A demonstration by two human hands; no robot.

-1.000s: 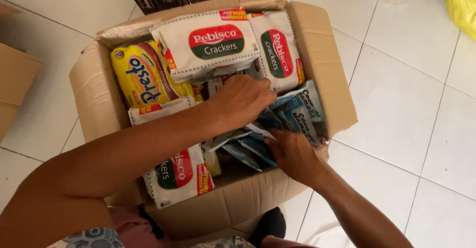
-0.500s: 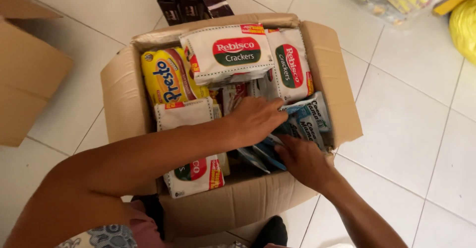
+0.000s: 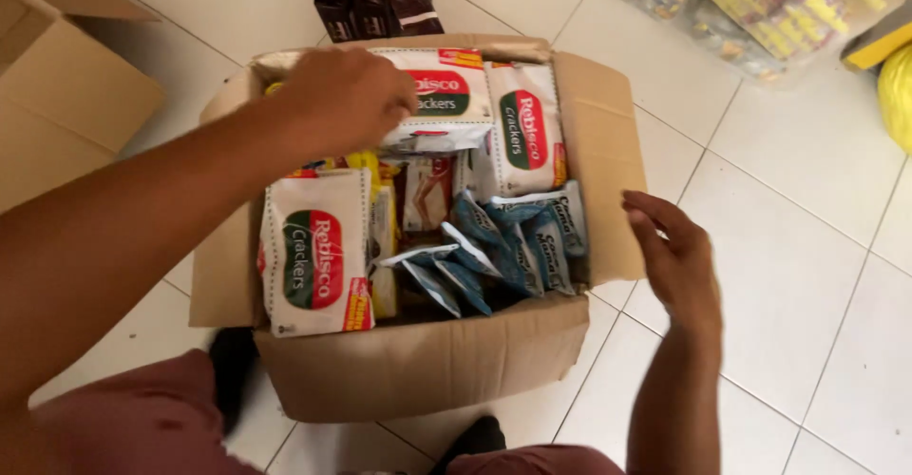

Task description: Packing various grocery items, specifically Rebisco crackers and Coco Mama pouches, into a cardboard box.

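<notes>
Both hands have come off the blue sachets [image 3: 503, 247]: my left hand [image 3: 347, 95] now curls loosely over the white cracker pack [image 3: 432, 95] at the cardboard box's [image 3: 427, 361] far end; whether it grips, I cannot tell. Another white pack [image 3: 313, 252] stands near left. My right hand [image 3: 674, 261] hovers open, empty, beside the right flap.

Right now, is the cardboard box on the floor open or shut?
Open: the cardboard box has its flaps folded outward, and cracker packs and blue packets show inside.
</notes>
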